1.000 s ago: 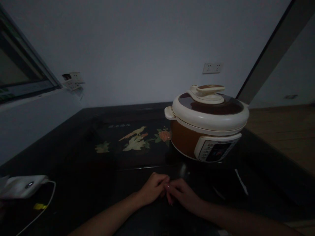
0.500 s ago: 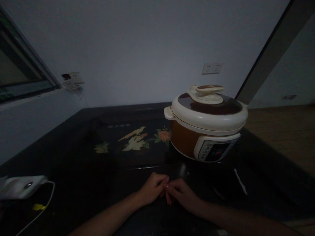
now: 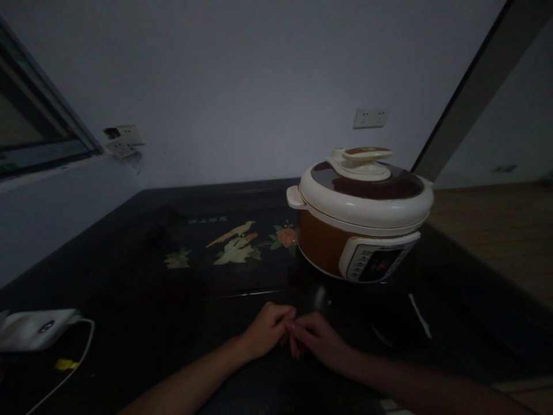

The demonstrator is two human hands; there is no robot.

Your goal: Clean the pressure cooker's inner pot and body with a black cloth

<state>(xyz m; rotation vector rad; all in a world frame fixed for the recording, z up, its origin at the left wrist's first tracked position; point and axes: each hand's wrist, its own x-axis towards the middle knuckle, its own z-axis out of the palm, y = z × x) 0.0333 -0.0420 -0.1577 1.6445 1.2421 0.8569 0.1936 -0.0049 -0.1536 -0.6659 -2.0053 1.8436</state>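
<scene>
My left hand [image 3: 268, 328] and my right hand [image 3: 319, 340] meet at the fingers, low in the middle of the head view, over the dark glossy tabletop [image 3: 173, 323]. Both are closed, with the fingers curled and touching one another, and no object shows between them. Some fingertips are hidden where the hands overlap. Beyond my right hand stands an electric pressure cooker [image 3: 326, 242], brown and cream with its lid on. Its control panel [image 3: 380, 262] faces toward me and to the right.
A white power bank [image 3: 38, 328] with a white cable [image 3: 88, 346] lies at the left, beside a small yellow piece [image 3: 66, 364]. A dark flat object [image 3: 397, 320] lies right of my hands. Wall sockets [image 3: 370, 118] are behind the cooker. A bird-and-flower picture [image 3: 235, 251] decorates the tabletop.
The view has shifted very slightly. My hands keep the same joined pose, and the cooker and other things have stayed in place.
</scene>
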